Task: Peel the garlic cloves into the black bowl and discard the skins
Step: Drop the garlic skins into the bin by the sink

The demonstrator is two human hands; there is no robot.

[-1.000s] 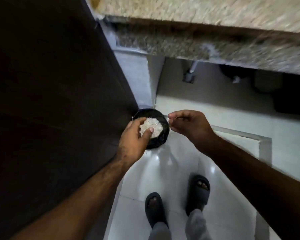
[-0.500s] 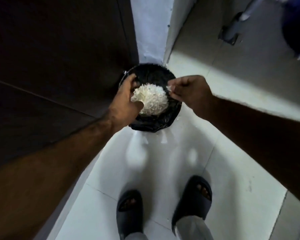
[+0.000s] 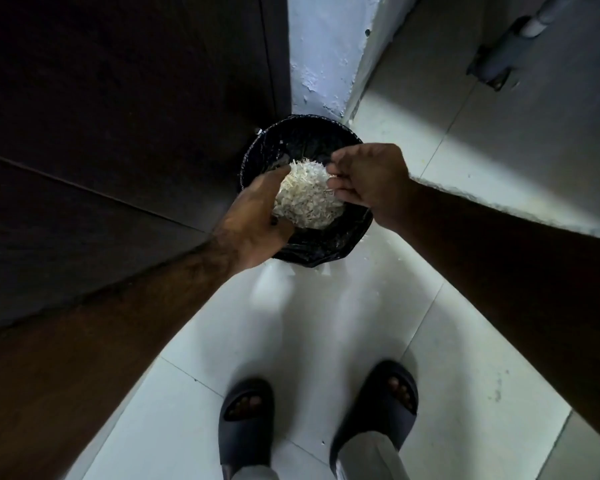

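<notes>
At the centre of the frame, a heaped mound of pale, papery garlic skins (image 3: 307,197) is held above a round bin lined with a glossy black plastic bag (image 3: 302,140). The bin stands on the white tiled floor (image 3: 326,323), in the corner where a dark brown wooden door (image 3: 118,116) in the upper left meets a strip of pale blue, flaking painted wall (image 3: 321,46) at top centre.

The left hand (image 3: 257,225) comes in from the lower left and cups the mound from below and from its left side, fingers curled under the skins and thumb lying along the mound's upper left edge. The right hand (image 3: 369,183) reaches in from the right, knuckles up, its curled fingertips touching the right edge of the mound; whether it pinches some of the skins or only presses against them cannot be told.

A few small white flecks lie on the floor just below the bin. At the bottom of the frame the person's two feet stand in dark slide sandals (image 3: 246,417) on the tiles, with grey trouser hems showing. In the upper right corner, a grey pipe fitting (image 3: 499,57) sits in the shadowed part of the floor.
</notes>
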